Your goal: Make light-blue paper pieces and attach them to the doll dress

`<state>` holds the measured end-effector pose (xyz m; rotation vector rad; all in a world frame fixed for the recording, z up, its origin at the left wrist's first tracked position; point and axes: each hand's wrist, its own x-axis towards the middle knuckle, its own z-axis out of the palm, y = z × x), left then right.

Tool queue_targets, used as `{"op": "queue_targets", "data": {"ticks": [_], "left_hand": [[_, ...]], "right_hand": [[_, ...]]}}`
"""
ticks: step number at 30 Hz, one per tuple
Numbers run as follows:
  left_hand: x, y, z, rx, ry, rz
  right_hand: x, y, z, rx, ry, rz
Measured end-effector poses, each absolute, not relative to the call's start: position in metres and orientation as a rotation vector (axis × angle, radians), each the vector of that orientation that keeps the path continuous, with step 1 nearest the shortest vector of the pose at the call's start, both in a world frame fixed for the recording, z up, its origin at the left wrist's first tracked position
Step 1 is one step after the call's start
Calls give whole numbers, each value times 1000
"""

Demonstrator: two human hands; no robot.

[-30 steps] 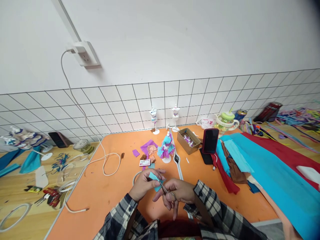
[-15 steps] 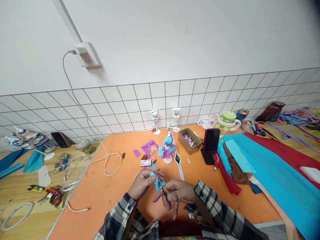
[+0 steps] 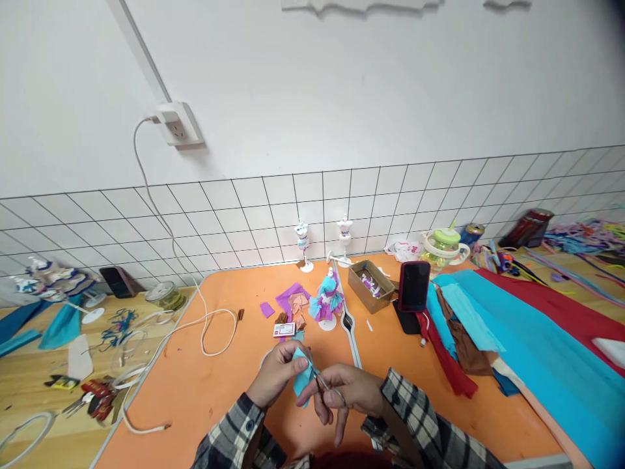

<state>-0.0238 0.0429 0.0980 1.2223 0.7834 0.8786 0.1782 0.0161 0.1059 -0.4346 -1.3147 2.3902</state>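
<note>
Between the thumb and fingers of my left hand (image 3: 278,372) is a small piece of light blue crepe paper (image 3: 302,378). My right hand (image 3: 344,394) grips a pair of scissors (image 3: 322,381), with fingers in the handle loops and the blades at the right edge of the paper. How far the blades stand apart is too small to tell. Just beyond my hands stands a mini dress form (image 3: 328,296) in a ruffled blue and purple paper dress. Purple (image 3: 290,296) and peach paper scraps (image 3: 298,303) lie left of it, beside a small white box (image 3: 284,330).
Two small white dress forms (image 3: 303,246) stand by the tiled wall. A cardboard box (image 3: 370,286) with small purple and white pieces sits right of centre, near a propped phone (image 3: 414,286). Large blue sheets (image 3: 537,345) cover the right side. A white cable (image 3: 205,326) loops across the left.
The blue paper has turned in my left hand and hangs lower, flatter to view. The scissors stay at its right edge. The camera view has tilted up slightly.
</note>
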Motion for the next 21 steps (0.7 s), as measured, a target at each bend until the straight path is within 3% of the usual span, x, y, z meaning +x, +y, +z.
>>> {"op": "queue_targets", "data": {"ticks": [21], "left_hand": [[-20, 37, 100, 960, 724, 883]], "right_hand": [[176, 14, 101, -499, -1342, 2276]]}}
